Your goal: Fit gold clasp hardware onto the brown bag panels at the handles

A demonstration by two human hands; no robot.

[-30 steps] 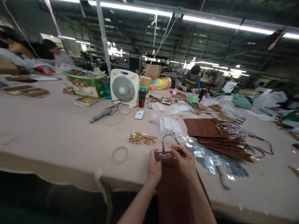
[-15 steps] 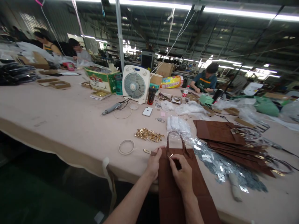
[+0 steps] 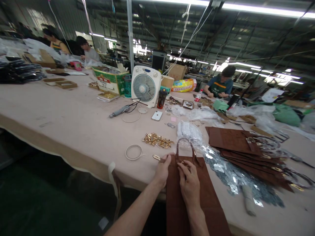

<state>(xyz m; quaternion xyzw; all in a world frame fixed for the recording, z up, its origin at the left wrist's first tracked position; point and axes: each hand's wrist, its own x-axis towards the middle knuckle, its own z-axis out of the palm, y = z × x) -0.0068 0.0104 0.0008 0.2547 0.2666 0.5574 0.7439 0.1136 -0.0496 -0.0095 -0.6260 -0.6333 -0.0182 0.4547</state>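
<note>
A brown bag panel (image 3: 209,196) with a looped handle (image 3: 185,140) lies over the table's front edge. My left hand (image 3: 161,172) is closed on its upper left edge, thumb on top, at a short brown strap. The strap's gold metal end plate (image 3: 156,157) sticks out to the left. Below the left base of the handle, my right hand (image 3: 190,182) pinches a small gold metal piece (image 3: 182,162) against the panel. Fingers partly hide that piece. Beyond my hands lies a pile of gold hardware (image 3: 157,140).
To the right are stacked brown panels with handles (image 3: 236,144), scattered metal plates (image 3: 231,173) and a grey roll (image 3: 249,200). A tape ring (image 3: 133,152) lies left. Farther back are a phone (image 3: 157,115), an electric screwdriver (image 3: 119,111), a fan (image 3: 145,87) and a co-worker (image 3: 220,83).
My right hand has shifted slightly at the handle base, its fingers now covering more of the small gold piece. My left hand keeps its hold. The camera view has turned a little.
</note>
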